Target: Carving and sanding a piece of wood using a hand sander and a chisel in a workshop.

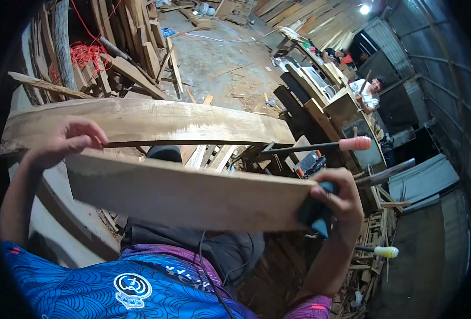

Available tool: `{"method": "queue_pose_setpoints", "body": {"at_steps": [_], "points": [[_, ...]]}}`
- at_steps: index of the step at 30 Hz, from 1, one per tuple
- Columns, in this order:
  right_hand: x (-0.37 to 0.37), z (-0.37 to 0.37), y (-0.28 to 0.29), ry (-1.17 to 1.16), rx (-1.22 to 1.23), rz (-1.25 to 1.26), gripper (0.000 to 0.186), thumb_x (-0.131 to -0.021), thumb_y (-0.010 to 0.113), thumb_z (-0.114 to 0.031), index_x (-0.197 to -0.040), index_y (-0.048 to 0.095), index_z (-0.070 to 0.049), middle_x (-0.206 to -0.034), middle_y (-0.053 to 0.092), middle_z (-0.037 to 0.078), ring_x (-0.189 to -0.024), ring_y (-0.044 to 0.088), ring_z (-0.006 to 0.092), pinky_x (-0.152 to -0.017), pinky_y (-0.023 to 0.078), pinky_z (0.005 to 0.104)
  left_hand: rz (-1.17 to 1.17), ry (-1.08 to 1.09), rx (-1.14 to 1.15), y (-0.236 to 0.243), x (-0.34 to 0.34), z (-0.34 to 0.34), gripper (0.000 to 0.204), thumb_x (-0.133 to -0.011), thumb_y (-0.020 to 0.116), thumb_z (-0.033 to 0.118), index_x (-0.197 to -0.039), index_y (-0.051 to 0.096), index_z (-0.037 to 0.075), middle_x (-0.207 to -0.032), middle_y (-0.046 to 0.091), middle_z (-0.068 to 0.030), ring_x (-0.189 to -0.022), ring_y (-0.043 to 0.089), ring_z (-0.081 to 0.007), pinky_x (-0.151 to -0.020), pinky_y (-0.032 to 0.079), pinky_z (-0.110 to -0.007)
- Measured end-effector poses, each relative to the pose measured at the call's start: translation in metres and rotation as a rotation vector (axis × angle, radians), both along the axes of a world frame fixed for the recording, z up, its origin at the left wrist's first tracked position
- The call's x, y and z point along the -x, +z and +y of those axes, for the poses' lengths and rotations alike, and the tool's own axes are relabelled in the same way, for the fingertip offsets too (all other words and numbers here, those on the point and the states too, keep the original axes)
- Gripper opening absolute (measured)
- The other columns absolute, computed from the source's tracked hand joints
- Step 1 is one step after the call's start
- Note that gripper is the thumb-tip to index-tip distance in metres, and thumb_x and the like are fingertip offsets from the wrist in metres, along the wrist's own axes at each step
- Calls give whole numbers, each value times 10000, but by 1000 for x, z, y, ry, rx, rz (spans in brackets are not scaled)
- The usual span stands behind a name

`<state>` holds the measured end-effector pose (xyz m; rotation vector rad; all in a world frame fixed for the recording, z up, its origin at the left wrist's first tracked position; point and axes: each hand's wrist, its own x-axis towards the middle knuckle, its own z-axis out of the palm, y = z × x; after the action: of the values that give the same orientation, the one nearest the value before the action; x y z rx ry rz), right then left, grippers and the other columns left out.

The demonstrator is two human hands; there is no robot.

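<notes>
A flat wooden board (193, 194) is held up in front of my body, its broad face toward me and slightly tilted down to the right. My left hand (78, 138) is at the board's left end, thumb by the top edge and fingers curled over; some fingertips are hidden behind the wood. Around the right end, my right hand (342, 199) is closed, pressing a folded dark green piece (318, 210) against the board. Whether this piece is cloth or abrasive sheet I cannot make out. Just beyond lies a larger, curved-edge wooden plank (182, 119).
A bar clamp with a pink handle (355, 143) sticks out at the right, and a yellow-green handle (386, 252) below it. Timber (139, 32) and red cord (89, 56) stand far left. A person in white (367, 95) is behind a cluttered bench (347, 106).
</notes>
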<state>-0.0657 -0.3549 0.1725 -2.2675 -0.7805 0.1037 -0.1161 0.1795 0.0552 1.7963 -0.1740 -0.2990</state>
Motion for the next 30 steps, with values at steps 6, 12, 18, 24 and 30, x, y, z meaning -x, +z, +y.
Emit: {"method": "queue_pose_setpoints", "body": {"at_steps": [6,12,18,24,30], "points": [[-123,10,-62,-209,-248,317,220,-925,746,-224,-930,721,-6,-795,658,-32,-743,585,46,-692,458,198,-122,448,-93,-24,-28,45,352,-946,705,200,-1251,561,100,-1008,636,0,-743,605,-36,-511,488,-184],[-250,-5,-192,-426,-98,-64,324,-966,724,-276,-1043,750,38,-907,721,26,-844,620,87,-767,495,249,-7,480,186,-43,-64,21,194,-955,679,148,-1101,568,85,-924,654,-23,-623,638,-67,-541,529,-209],[-280,69,-241,-391,65,45,347,-955,718,-286,-1057,741,44,-887,743,76,-821,652,120,-764,505,280,-476,310,-670,-63,-48,38,577,-802,804,308,-1277,575,74,-1248,592,-95,-1157,609,-225,-1001,462,-388],[-253,113,-242,-401,195,-716,134,-945,707,-193,-947,751,-67,-932,656,128,-820,656,299,-713,514,389,-450,104,-1006,-72,-48,31,892,-772,730,658,-1441,465,129,-1570,363,-150,-1451,342,-353,-1185,222,-549],[-206,138,-266,-631,318,-556,277,-976,614,-307,-1071,717,-68,-996,684,177,-969,645,365,-862,497,444,-499,57,-989,-73,-58,30,813,-816,690,657,-1369,488,97,-1583,338,-209,-1487,297,-378,-1220,181,-547]]}}
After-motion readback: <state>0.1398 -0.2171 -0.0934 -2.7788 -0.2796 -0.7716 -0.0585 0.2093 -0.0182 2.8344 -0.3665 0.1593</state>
